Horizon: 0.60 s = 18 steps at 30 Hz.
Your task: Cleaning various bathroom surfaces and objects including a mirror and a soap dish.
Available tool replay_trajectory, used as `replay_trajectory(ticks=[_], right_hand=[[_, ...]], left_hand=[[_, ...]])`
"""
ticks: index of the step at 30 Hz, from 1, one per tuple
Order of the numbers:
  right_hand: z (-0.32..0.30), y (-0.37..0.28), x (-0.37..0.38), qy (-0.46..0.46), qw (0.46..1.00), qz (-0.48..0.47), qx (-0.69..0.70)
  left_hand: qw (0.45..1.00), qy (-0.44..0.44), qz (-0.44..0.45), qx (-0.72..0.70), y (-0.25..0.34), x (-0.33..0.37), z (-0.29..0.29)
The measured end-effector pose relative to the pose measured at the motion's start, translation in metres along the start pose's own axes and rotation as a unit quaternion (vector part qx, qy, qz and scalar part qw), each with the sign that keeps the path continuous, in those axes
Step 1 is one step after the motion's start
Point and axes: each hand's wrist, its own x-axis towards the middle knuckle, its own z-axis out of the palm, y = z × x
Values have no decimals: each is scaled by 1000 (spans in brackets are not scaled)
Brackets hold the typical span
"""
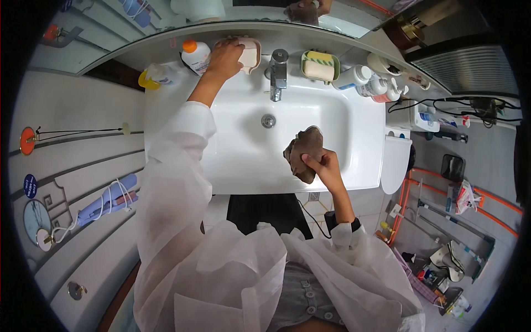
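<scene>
My left hand [224, 60] reaches to the back ledge of the white sink [232, 160], left of the faucet [278, 72]. Its fingers curl over a pale bar of soap [250, 54] in a pinkish soap dish [258, 67]; the palm side is hidden. Over the right front part of the basin, my right hand [327, 167] grips a bunched dark brown cloth [305, 152], thumb on top. The cloth's exact kind does not show. Water from the faucet is not visible, and the drain [268, 120] lies uncovered.
An orange-capped white bottle [194, 57] and a yellow-and-clear container [155, 75] stand left of my left hand. Right of the faucet are a green soap dish [321, 66] and several bottles [371, 87]. A mirror [193, 15] runs behind; a toilet [395, 163] stands at right.
</scene>
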Motion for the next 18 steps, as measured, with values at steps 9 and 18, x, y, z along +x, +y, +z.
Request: replay_trajectory(ticks=[9, 18], right_hand=[[8, -18, 2, 14, 998, -56, -37], [-9, -78, 10, 98, 884, -289, -355]], left_hand=[[984, 63, -107, -125, 14, -36, -23], [652, 238, -411, -591, 104, -198, -53]])
